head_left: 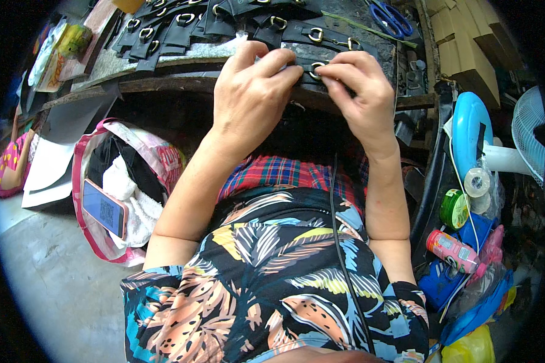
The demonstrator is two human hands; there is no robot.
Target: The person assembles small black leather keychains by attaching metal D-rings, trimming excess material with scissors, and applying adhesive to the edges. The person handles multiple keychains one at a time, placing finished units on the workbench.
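Observation:
At the front edge of the workbench, both my hands work at one black strap (pixel 303 77) that is mostly hidden behind my fingers. My left hand (pixel 251 88) is closed, its curled fingers pressing on the strap's left part. With thumb and forefinger, my right hand (pixel 364 91) pinches a silvery metal ring (pixel 315 69) on that strap. Just beyond my fingers lies another black strap with a metal buckle (pixel 315 34) and a clasp (pixel 353 43). More black straps with D-rings (pixel 184 19) are spread across the bench to the left.
Blue-handled scissors (pixel 390 20) lie at the bench's far right. Cardboard (pixel 466 57) stands beyond it. A blue and white fan (pixel 471 124) and a pink bottle (pixel 453 251) are on my right. To my left, a phone (pixel 105 207) rests on an open pink-edged bag (pixel 77 181).

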